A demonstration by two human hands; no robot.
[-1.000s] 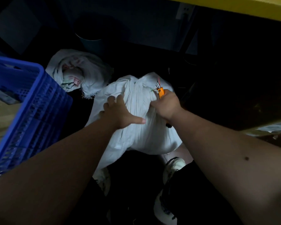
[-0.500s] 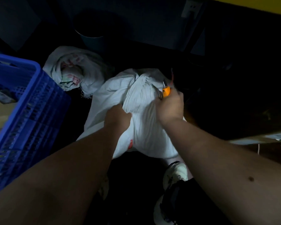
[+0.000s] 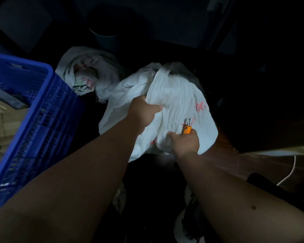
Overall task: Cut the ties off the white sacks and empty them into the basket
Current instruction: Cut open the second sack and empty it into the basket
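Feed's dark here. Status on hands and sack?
Left hand grips white sack. Right hand holds orange cutter, bunches sack. Blue basket left, clear.

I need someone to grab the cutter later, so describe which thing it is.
Find the blue basket at left, then the white sack beside it that both hands grip. The cutter pokes up from the right hand against that sack: a small orange handle with metal tips, the only orange thing there.

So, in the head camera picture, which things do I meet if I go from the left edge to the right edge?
blue basket → open white sack → left hand gripping the nearer white sack → right hand holding the orange cutter → white cord
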